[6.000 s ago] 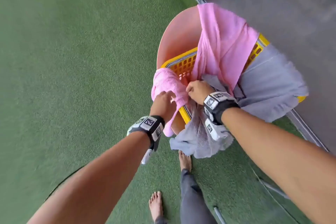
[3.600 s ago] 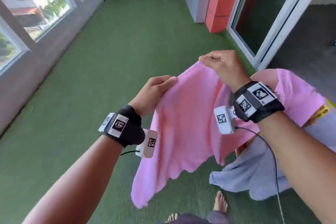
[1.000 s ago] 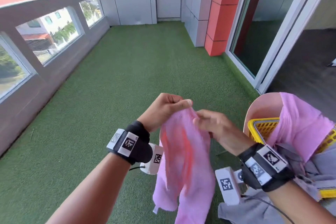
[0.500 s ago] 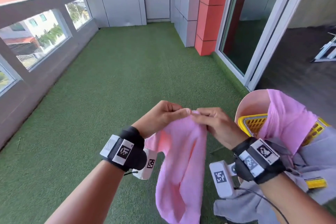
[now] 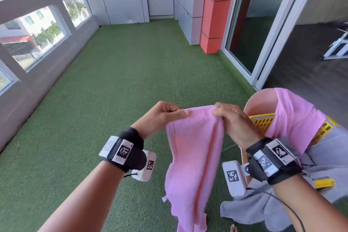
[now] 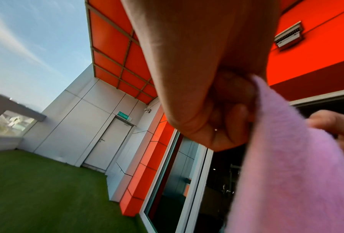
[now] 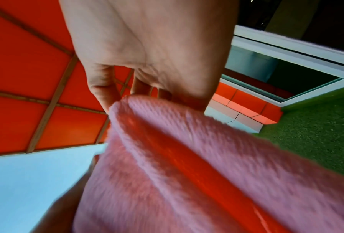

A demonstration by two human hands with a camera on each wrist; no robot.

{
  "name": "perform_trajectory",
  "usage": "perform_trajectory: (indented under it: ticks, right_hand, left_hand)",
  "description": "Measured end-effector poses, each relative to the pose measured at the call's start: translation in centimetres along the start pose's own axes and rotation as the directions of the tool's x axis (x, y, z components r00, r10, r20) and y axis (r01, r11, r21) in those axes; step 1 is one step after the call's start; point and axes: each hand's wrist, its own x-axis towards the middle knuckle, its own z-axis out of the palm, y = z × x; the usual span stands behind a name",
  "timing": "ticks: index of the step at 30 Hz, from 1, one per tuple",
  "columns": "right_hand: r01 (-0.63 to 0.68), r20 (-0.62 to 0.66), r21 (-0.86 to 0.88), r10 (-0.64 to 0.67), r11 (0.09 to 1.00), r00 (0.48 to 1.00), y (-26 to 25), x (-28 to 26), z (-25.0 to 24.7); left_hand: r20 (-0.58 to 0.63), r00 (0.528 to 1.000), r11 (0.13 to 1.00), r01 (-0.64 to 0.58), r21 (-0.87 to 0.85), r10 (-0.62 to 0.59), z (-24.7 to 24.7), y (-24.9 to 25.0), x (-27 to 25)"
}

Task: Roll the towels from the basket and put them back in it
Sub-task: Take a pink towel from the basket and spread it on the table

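Both hands have drawn apart since half a second ago, stretching the fluffy pink towel along its top edge. Left hand and right hand each pinch a corner; folded lengthwise, it hangs beside the yellow plastic basket, seemingly ready for rolling.

Green turf, orange pillar

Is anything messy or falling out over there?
Yes. A grey towel spills over the yellow basket rim and hangs toward the grass, and a second pink towel is draped loosely over the basket's edge.
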Motion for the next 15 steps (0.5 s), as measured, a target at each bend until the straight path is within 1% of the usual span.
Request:
perform_trajectory:
  ticks: [1,2,3,4,5,7,8,9,10,12,13,15]
  right_hand:
    - [-0.028,0.105,-0.082,0.037,0.996,0.994,0.3,-0.3,0.8]
    - [-0.05,0.208,-0.168,0.085,0.984,0.974,0.7,-0.6,1.6]
    - [-0.052,0.264,-0.23,0.114,0.972,0.958,0.9,-0.8,2.5]
    - [-0.03,0.254,-0.257,0.097,0.966,0.962,0.9,-0.8,3.0]
    - [-0.009,0.197,-0.238,0.058,0.971,0.979,0.8,-0.7,3.1]
    - [-0.002,0.035,-0.098,0.005,0.995,0.999,0.6,-0.3,2.2]
    - [-0.004,-0.029,-0.021,0.004,1.0,1.0,0.6,-0.3,1.7]
    - [-0.007,-0.062,0.022,0.009,1.0,0.998,0.8,-0.4,1.4]
    - [-0.008,-0.072,0.016,0.01,1.0,0.997,1.2,-0.5,1.2]
    - [-0.026,-0.056,-0.047,0.023,0.999,0.998,1.8,-0.8,1.7]
    - [-0.046,-0.058,-0.068,0.042,0.997,0.997,2.0,-0.8,2.0]
    - [-0.049,-0.094,-0.129,0.037,0.99,0.995,2.7,-0.8,1.9]
  left_hand:
    - [-0.018,1.0,1.0,-0.015,-0.02,0.014,0.1,0.1,0.3]
    - [-0.033,0.999,0.999,-0.031,-0.029,0.03,0.2,0.2,0.6]
    - [-0.035,0.999,0.999,-0.041,-0.027,0.04,0.5,0.4,1.0]
    - [-0.02,0.999,0.999,-0.043,-0.023,0.043,0.7,0.3,1.2]
    - [0.01,0.999,0.998,-0.036,-0.047,0.037,0.9,0.0,1.3]
    - [0.054,0.998,0.981,0.019,-0.192,-0.009,1.4,-1.5,1.0]
    - [0.04,0.999,0.966,0.041,-0.255,-0.032,1.7,-2.2,0.7]
    - [-0.005,0.998,0.954,0.051,-0.296,-0.055,2.0,-3.0,0.7]
    - [-0.07,0.996,0.948,0.035,-0.315,-0.06,2.4,-3.3,0.7]
    - [-0.185,0.982,0.957,-0.019,-0.29,-0.036,3.1,-3.7,1.0]
    - [-0.209,0.978,0.971,-0.033,-0.239,-0.018,3.3,-3.7,1.4]
    - [-0.176,0.984,0.996,-0.05,-0.077,0.036,3.8,-3.3,1.8]
